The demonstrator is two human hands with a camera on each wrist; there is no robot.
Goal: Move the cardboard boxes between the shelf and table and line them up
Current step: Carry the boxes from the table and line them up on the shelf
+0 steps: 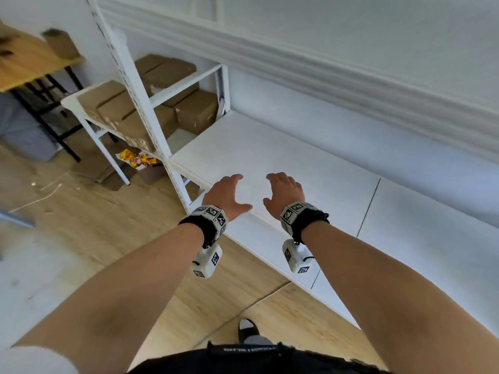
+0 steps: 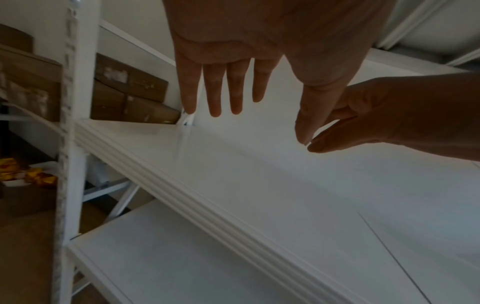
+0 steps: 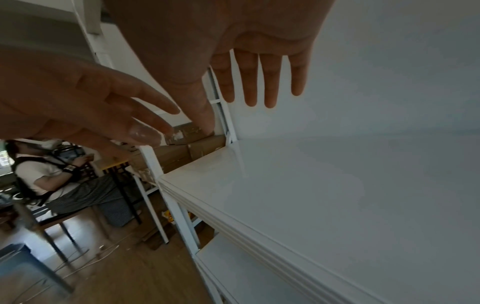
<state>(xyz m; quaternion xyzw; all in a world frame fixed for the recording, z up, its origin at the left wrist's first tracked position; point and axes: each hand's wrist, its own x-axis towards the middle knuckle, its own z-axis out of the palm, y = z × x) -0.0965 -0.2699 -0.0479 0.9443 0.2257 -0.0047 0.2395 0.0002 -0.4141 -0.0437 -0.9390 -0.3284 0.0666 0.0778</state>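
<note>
Both hands hover side by side, apart from each other, over the front left part of a bare white shelf board (image 1: 270, 155). My left hand (image 1: 226, 191) is open, fingers straight, holding nothing; the left wrist view shows its fingers (image 2: 215, 88) spread above the board. My right hand (image 1: 283, 188) is open and empty too, its fingers (image 3: 270, 82) straight. Several brown cardboard boxes (image 1: 194, 109) are stacked on the neighbouring white shelf unit to the left, well beyond my reach. One more box (image 1: 60, 43) stands on a wooden table (image 1: 29, 63) at the far left.
A white perforated shelf post (image 1: 140, 85) rises between the boxes and my hands. A lower shelf board (image 2: 182, 257) lies beneath. Yellow-red packaging (image 1: 136, 157) lies on the wooden floor. A seated person (image 3: 52, 176) is at the table in the right wrist view.
</note>
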